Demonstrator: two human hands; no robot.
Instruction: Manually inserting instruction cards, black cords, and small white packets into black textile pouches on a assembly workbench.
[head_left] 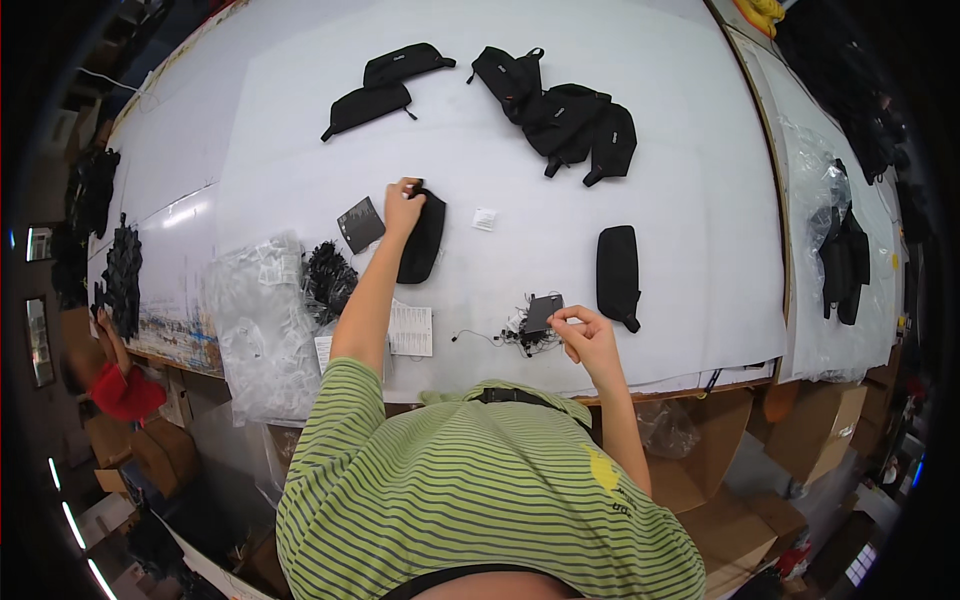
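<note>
My left hand (pixel 402 208) is closed on the upper end of a black zip pouch (pixel 424 240), which lies lengthwise on the white table. Between the thumb and fingertips of my right hand (pixel 588 342) is a dark hang tag (pixel 543 313), just above a small tangle of black tag strings (pixel 530 342). A square dark card (pixel 361 224) lies left of the pouch. Another black pouch (pixel 617 272) rests beyond my right hand. A small white packet (pixel 484 219) sits between the two pouches, and a printed white sheet (pixel 411 331) is beside my left forearm.
Several black pouches lie at the far side, in a left group (pixel 385 90) and a right group (pixel 560 118). Clear plastic bags (pixel 262 325) and a bundle of black strings (pixel 328 282) are on the left. Cardboard boxes (pixel 700 455) stand below the table edge. A person in red (pixel 125 390) is at far left.
</note>
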